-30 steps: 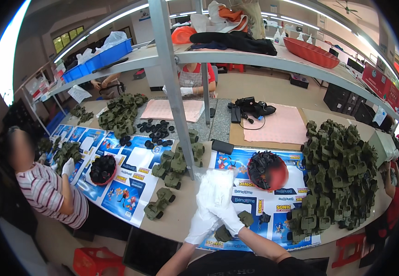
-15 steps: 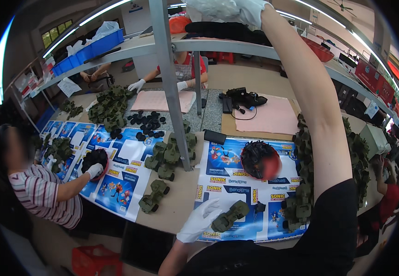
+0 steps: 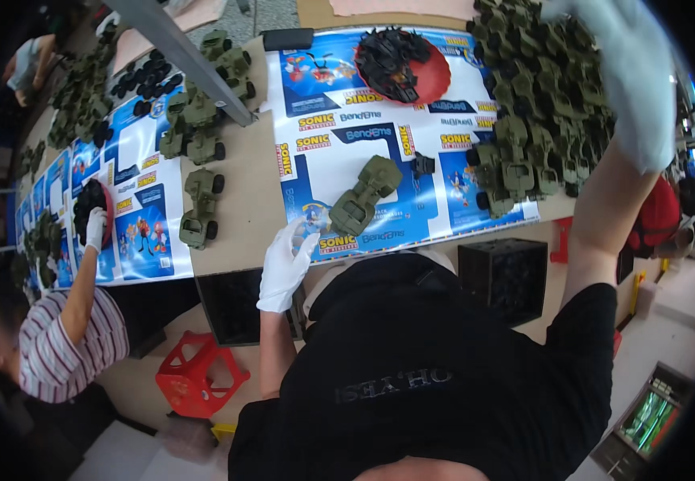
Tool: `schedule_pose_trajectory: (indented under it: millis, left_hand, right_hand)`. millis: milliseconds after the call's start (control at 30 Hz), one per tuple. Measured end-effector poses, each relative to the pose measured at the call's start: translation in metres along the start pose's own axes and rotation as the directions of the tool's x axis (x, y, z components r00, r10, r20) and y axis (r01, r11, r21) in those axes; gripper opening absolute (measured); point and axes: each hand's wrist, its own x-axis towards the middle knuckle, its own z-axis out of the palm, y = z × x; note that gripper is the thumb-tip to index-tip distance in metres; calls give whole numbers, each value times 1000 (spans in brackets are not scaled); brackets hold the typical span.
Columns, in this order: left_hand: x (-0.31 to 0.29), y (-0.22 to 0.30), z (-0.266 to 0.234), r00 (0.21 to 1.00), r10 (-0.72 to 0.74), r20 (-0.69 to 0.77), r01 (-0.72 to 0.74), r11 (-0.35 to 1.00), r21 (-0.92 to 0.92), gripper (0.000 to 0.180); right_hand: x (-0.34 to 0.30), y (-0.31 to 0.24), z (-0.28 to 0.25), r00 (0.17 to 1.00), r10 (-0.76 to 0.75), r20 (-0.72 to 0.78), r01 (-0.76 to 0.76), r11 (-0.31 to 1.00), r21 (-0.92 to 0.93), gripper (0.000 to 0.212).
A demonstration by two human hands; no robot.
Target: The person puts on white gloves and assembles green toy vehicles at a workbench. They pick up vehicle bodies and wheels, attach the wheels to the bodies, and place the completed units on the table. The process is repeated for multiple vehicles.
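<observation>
My left hand point(image 3: 287, 268), in a white glove, rests at the near edge of the printed sheet with its fingers apart. Just right of its fingertips lies an olive-green toy vehicle body point(image 3: 366, 196), set at a slant on the sheet. A small black part point(image 3: 423, 165) sits to the right of that body. My right hand point(image 3: 628, 72), gloved too, is raised at the upper right above a mass of green toy vehicles point(image 3: 535, 120). Motion smears it, so its fingers and anything in them cannot be made out.
A red bowl point(image 3: 435, 76) of black parts stands on the blue-and-white printed sheet point(image 3: 315, 164). A grey metal post point(image 3: 179, 52) rises left of it, beside more green vehicles point(image 3: 203, 208). A co-worker's gloved hand point(image 3: 96, 228) is at another bowl. A red stool point(image 3: 195, 373) stands below.
The view has tipped down toward my body. My right hand has come down from the overhead shelf, where it was at clear plastic. My left hand stays beside the green vehicle body.
</observation>
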Motion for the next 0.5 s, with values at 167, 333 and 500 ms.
schedule_pose_trajectory:
  millis: [167, 333, 500]
  left_hand:
    - [53, -8, 40, 993, -37, 108, 62, 969, -238, 38]
    - [116, 18, 73, 980, 165, 110, -177, 978, 114, 38]
    - [96, 93, 139, 854, 54, 518, 10, 993, -120, 39]
  right_hand:
    - [-212, 106, 116, 640, 745, 190, -714, 484, 506, 26]
    - [-323, 134, 194, 427, 884, 190, -336, -40, 941, 37]
    - [-272, 141, 170, 554, 779, 292, 192, -461, 866, 78]
